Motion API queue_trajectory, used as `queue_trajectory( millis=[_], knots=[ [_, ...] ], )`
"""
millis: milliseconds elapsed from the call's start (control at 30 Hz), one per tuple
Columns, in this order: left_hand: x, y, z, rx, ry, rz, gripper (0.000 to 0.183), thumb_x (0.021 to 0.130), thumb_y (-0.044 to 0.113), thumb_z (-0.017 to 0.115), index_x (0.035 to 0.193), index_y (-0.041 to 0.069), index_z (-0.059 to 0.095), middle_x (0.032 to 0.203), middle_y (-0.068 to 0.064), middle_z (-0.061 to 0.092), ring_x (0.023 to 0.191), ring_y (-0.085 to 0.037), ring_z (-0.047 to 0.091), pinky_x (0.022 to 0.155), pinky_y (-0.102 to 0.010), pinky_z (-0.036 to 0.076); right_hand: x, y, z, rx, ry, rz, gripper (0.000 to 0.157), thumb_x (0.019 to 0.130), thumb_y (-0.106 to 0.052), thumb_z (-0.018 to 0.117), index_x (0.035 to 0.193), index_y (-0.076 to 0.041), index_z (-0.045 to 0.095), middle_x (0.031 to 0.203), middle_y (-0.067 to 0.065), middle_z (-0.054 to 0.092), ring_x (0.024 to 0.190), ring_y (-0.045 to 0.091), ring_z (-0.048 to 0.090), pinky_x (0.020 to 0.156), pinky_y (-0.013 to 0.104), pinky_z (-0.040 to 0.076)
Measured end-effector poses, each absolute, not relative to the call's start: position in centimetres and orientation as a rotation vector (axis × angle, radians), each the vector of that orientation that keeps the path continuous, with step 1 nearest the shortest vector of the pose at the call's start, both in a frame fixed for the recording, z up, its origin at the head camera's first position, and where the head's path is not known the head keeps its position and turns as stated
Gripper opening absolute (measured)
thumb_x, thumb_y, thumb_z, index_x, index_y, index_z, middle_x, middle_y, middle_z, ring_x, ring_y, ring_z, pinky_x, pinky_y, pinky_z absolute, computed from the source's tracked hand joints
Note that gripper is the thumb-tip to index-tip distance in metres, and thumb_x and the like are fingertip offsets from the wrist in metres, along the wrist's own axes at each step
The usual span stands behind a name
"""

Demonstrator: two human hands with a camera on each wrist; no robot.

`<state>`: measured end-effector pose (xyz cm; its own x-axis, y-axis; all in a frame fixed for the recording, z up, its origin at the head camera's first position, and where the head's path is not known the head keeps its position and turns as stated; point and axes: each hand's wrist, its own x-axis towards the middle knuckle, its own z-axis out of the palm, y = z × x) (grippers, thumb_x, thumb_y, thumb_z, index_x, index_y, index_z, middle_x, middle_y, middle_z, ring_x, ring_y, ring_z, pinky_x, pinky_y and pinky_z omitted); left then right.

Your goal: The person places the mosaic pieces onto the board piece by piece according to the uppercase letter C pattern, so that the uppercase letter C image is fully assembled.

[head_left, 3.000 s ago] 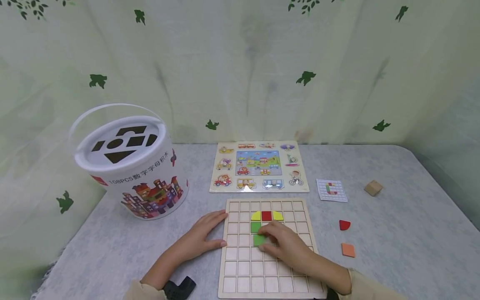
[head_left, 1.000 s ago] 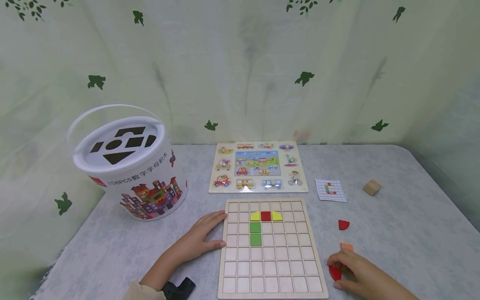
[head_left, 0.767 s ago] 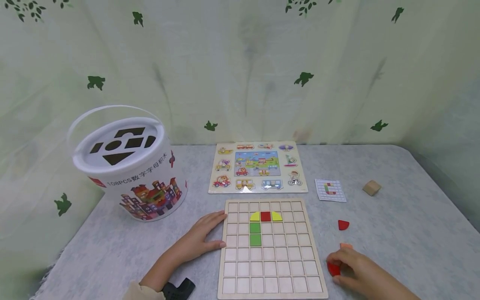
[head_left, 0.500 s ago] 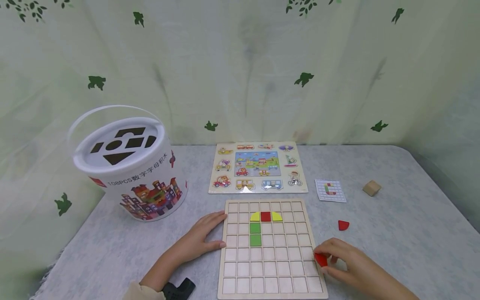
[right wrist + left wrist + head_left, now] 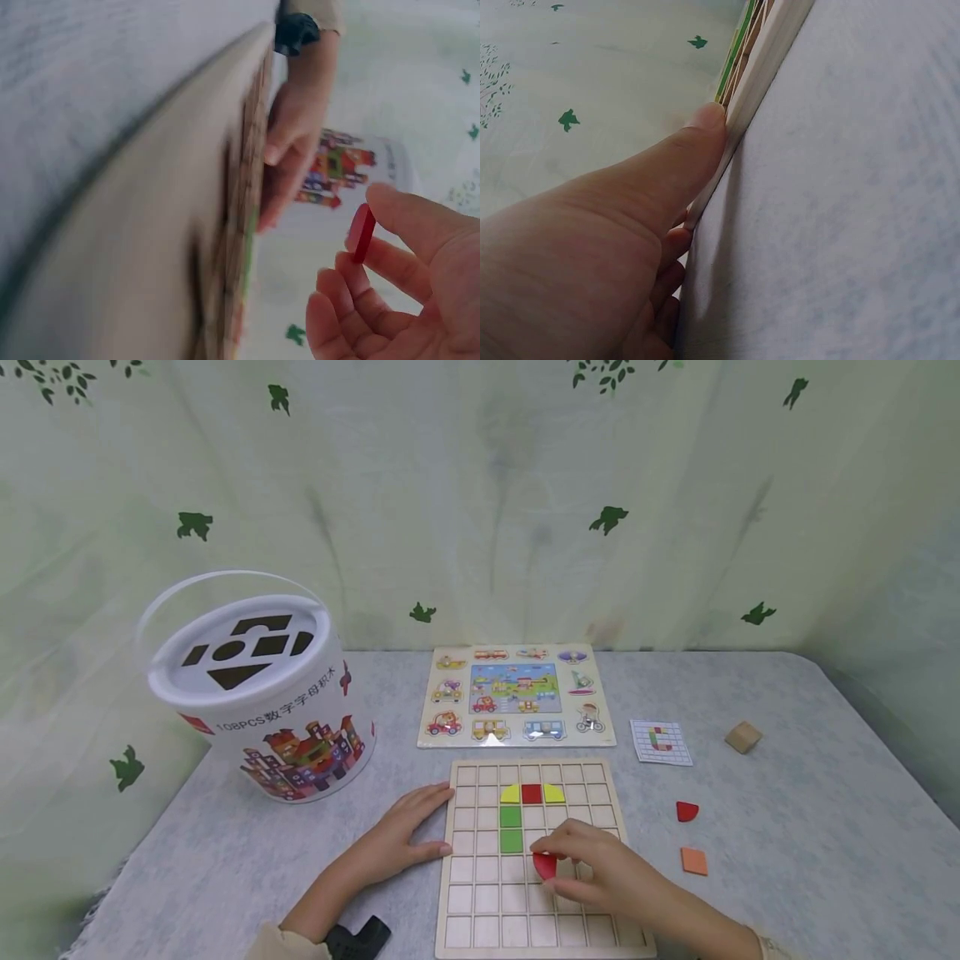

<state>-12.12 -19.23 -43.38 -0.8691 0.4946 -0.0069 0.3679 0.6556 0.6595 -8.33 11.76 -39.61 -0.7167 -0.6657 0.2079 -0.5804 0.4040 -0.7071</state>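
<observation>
My right hand pinches a red quarter-circle tile between thumb and fingers, over the middle of the wooden grid board. In the right wrist view the red tile shows edge-on, held apart from the board. My left hand rests flat beside the board, its fingertips and thumb touching the left edge. On the board, a yellow rounded tile, a red square and another yellow tile form a row. Below the left one sit two green squares.
To the right lie a red quarter-circle tile, an orange square, a pattern card and a wooden block. Behind the board is a picture puzzle. A white bucket stands at the left.
My right hand let go of the green tile on the board, took up a red quarter-circle tile at the right and carried it left over the board. The left hand has stayed put.
</observation>
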Motion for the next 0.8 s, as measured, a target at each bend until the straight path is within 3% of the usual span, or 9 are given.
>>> queue_trajectory(
  millis=[200, 333, 533, 800],
  knots=[
    [-12.1, -19.2, -43.4, 0.704, 2.685, 1.009, 0.076, 0.079, 0.049, 0.061, 0.14, 0.014, 0.033, 0.143, -0.003, 0.029, 0.131, -0.027, 0.02, 0.101, -0.052, 0.02, -9.1, 9.8, -41.1, -0.966, 2.506, -1.161, 0.03, 0.082, -0.032, 0.065, 0.109, -0.018, 0.061, 0.097, -0.016, 0.054, 0.085, 0.006, 0.049, 0.077, 0.022, 0.045],
    [-12.1, -19.2, -43.4, 0.69, 2.689, 1.0, 0.076, 0.078, 0.05, 0.061, 0.14, 0.014, 0.034, 0.143, -0.003, 0.029, 0.131, -0.027, 0.021, 0.101, -0.052, 0.021, -9.5, 9.1, -42.3, -1.037, 2.542, -1.166, 0.024, 0.082, -0.031, 0.065, 0.103, -0.019, 0.062, 0.096, -0.015, 0.054, 0.087, 0.004, 0.049, 0.08, 0.023, 0.044],
    [-12.1, -19.1, -43.3, 0.687, 2.695, 0.984, 0.076, 0.079, 0.049, 0.061, 0.14, 0.014, 0.034, 0.143, -0.004, 0.029, 0.131, -0.027, 0.021, 0.101, -0.052, 0.02, -9.8, 8.7, -43.3, -1.104, 2.57, -1.161, 0.028, 0.081, -0.035, 0.066, 0.103, -0.019, 0.063, 0.097, -0.014, 0.051, 0.088, 0.002, 0.048, 0.079, 0.021, 0.044],
    [-12.1, -19.2, -43.4, 0.684, 2.695, 0.982, 0.075, 0.079, 0.048, 0.061, 0.14, 0.015, 0.033, 0.143, -0.003, 0.029, 0.131, -0.027, 0.021, 0.102, -0.052, 0.02, -9.8, 8.4, -43.3, -1.119, 2.61, -1.143, 0.015, 0.083, -0.021, 0.066, 0.097, -0.017, 0.063, 0.094, -0.013, 0.051, 0.088, 0.003, 0.049, 0.08, 0.022, 0.044]
  ],
)
